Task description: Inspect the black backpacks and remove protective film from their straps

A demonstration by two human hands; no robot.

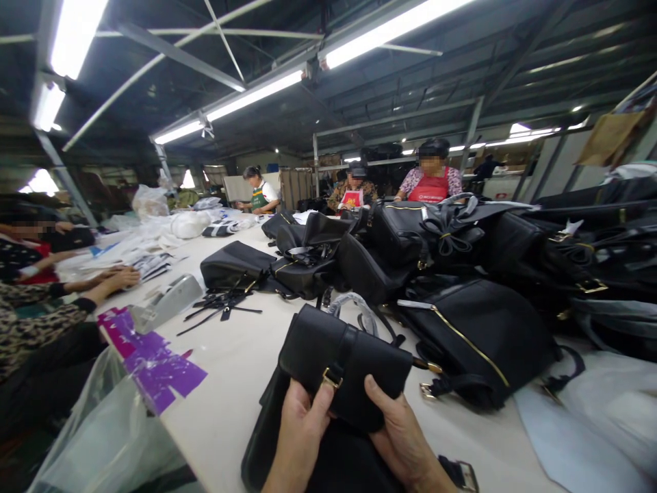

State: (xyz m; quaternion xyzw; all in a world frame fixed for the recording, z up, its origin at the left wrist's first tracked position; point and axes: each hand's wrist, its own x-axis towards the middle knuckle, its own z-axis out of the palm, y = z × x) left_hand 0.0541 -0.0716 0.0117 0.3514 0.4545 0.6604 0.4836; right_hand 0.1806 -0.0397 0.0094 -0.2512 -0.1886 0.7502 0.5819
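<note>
Both my hands hold a black leather bag (339, 363) at the near edge of a long white table (236, 370). My left hand (300, 431) grips the bag's flap beside a gold buckle (331, 378). My right hand (403, 435) presses its thumb on the flap's right side. The bag's lower body lies under my wrists, with a strap buckle (465, 474) at its right end.
A pile of black bags (462, 274) with gold zips fills the table's right and middle. Loose black straps (220, 305), purple paper (154, 363) and a grey tool (164, 301) lie to the left. Clear plastic bags (97, 431) hang at the near left. Other people sit around the table.
</note>
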